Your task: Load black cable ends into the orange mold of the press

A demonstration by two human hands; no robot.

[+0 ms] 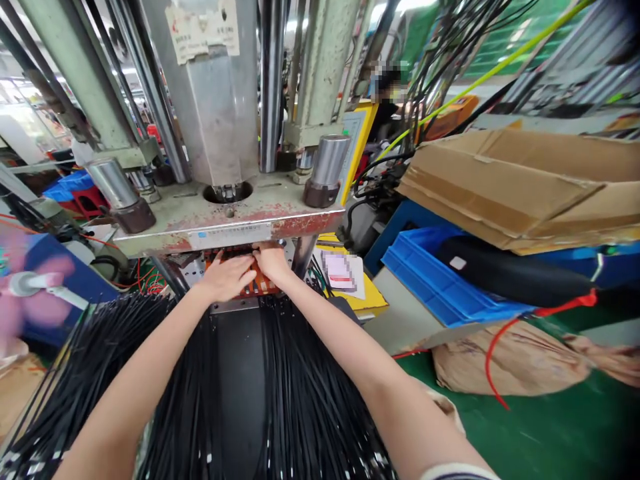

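Both my hands reach into the gap under the upper plate (235, 230) of a press. My left hand (227, 277) lies over the orange-brown mould (260, 287), its fingers stretched out to the right and nothing visible in them. Beside it, my right hand (273, 261) is at the mould's back right, fingers bent inward. Its fingertips are partly hidden, so what they hold cannot be made out. Thick bundles of thin black cables (305, 373) run from the mould's front edge toward me, on both sides of a black board (241, 387).
More black cables (110, 340) hang at left, near a spinning pink fan (25, 283). On the right stand a yellow box (370, 297) with a paper sheet, blue crates (425, 280) and a cardboard box (500, 193). A sack (505, 360) lies on the green floor. Another person (385, 113) is behind.
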